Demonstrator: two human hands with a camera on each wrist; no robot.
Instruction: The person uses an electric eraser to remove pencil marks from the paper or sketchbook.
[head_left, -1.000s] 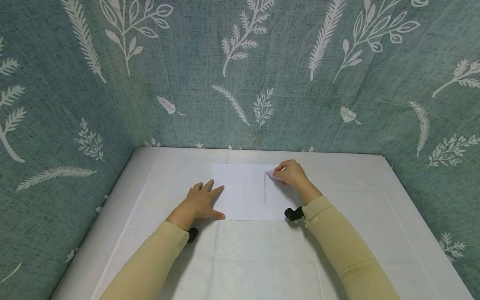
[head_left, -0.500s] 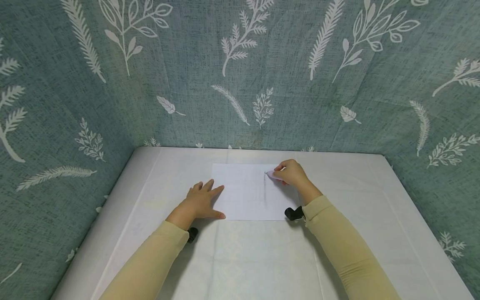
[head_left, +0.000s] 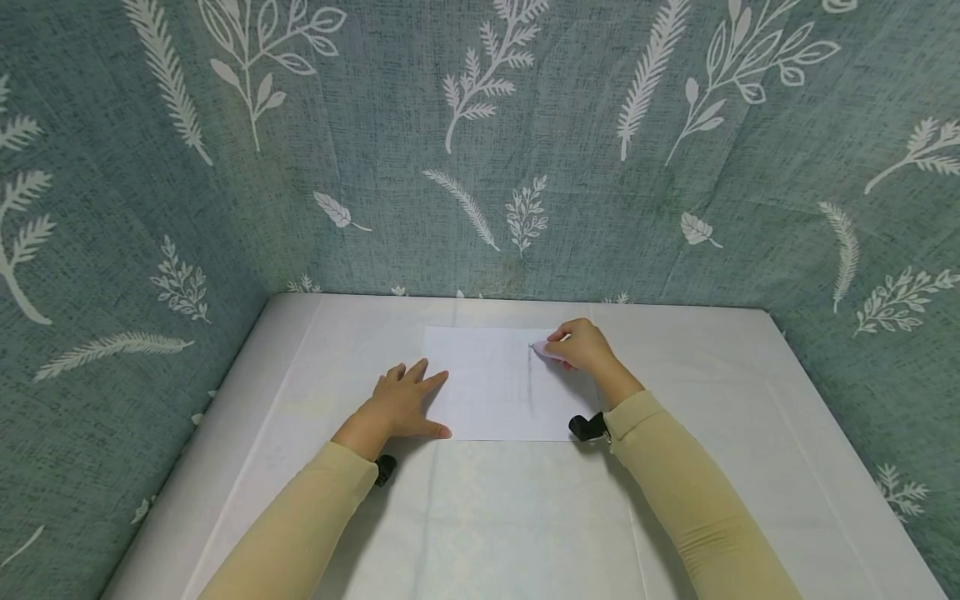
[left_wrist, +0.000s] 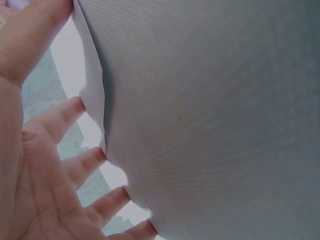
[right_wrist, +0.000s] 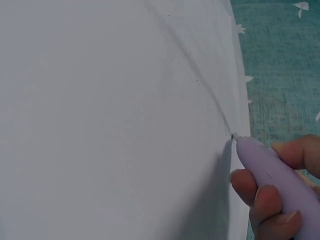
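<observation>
A white sheet of paper [head_left: 480, 383] lies flat on the table. My left hand [head_left: 401, 404] rests on its left edge with the fingers spread; in the left wrist view the fingertips [left_wrist: 75, 104] press down along that edge. My right hand [head_left: 583, 348] pinches a lilac electric eraser [right_wrist: 272, 172], pen-shaped with a small white tip. That tip touches the upper end of a smudged grey line [right_wrist: 187, 57] running down the right part of the sheet. Small dark crumbs are scattered beside the line. The eraser's back end is outside the right wrist view.
A white cloth [head_left: 525, 517] with creases covers the table. Behind and on both sides hangs teal fabric [head_left: 390, 125] with white leaf prints. Each wrist carries a black camera mount [head_left: 587, 428] close to the tabletop.
</observation>
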